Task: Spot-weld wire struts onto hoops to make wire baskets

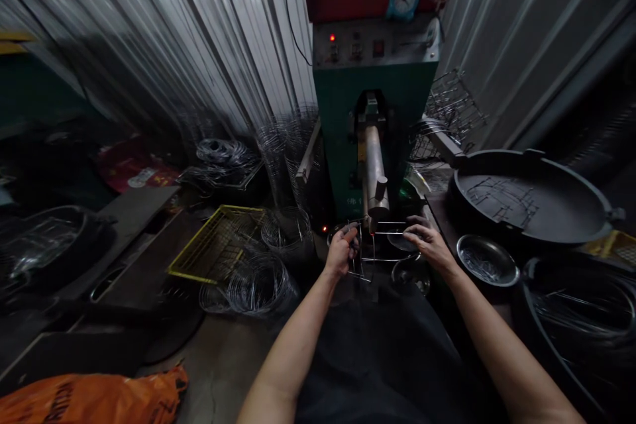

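Note:
My left hand [342,252] is closed around a small frame of thin metal wire [390,260], just below the arm of a green spot welder [338,119]. Opposite it, my right hand [428,243] pinches the end of a straight wire rod [390,232] that reaches across under the electrode tip. The welder's thick cylindrical arm [375,159] points toward me, its tip between my two hands. Where the rod meets the frame is too dark to make out. Beneath my right hand sits a small metal bowl [415,276].
To the right are a large black pan [561,212] holding wire pieces, a steel bowl [489,265] of short wires and a dark tub [531,305]. On the left stand a yellow wire basket [191,245] and coiled wire rings [261,285]. An orange sack [99,397] lies lower left.

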`<state>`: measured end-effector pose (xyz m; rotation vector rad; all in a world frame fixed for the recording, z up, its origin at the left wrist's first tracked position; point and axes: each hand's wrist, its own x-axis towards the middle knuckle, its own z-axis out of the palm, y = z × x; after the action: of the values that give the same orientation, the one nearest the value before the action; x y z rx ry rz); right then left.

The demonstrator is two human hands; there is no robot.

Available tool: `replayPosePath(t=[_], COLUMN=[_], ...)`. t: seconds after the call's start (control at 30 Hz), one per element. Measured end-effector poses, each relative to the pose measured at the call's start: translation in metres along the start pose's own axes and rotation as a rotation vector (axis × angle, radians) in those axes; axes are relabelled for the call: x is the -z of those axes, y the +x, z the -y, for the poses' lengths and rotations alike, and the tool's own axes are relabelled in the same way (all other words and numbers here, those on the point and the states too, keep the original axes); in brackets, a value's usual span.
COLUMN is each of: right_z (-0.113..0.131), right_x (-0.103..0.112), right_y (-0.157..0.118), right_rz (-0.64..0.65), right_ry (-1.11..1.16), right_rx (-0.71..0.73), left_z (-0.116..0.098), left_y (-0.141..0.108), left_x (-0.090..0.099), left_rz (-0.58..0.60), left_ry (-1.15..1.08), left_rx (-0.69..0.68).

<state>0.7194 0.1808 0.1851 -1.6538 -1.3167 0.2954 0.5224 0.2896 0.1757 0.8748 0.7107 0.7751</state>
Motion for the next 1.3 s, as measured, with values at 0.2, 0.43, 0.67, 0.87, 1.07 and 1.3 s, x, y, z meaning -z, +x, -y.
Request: replayPosePath(t=[0.2,0.43,0.67,0.87,1.07,1.3], right_z=[-0.018,-0.010,0.030,0.034,0.042,0.029], right_x=[0.009,0.001,-0.004,-0.029,-0.042,-0.042], right_y=[-0.040,-0.121,-0.114,-0.107,-0.133,-0.126], right_rz=[-0.099,0.021,-0.200,-0.371,-0.035,0.290], right_ry=[0.060,0.633,1.219,1.297,0.965,-0.063], right_rx=[-0.060,-0.492,-0.781,-0.847,-0.414,-0.206], left_z=[-0.003,-0.015,0.013,0.063,0.071,0.052], left_y=[-0.012,-0.061,-0.133,-0.190,-0.191,-0.169], left_x=[0.003,0.036,0.070,0.081,0.078,0.065], left_rz=[0.011,-0.079,0.085,0.190,0.078,0.083], left_ry=[-0.021,-0.269,-0.314,-0.207,0.025,0.060], left_rx=[0.000,0.306,0.275,0.182,0.078,0.000])
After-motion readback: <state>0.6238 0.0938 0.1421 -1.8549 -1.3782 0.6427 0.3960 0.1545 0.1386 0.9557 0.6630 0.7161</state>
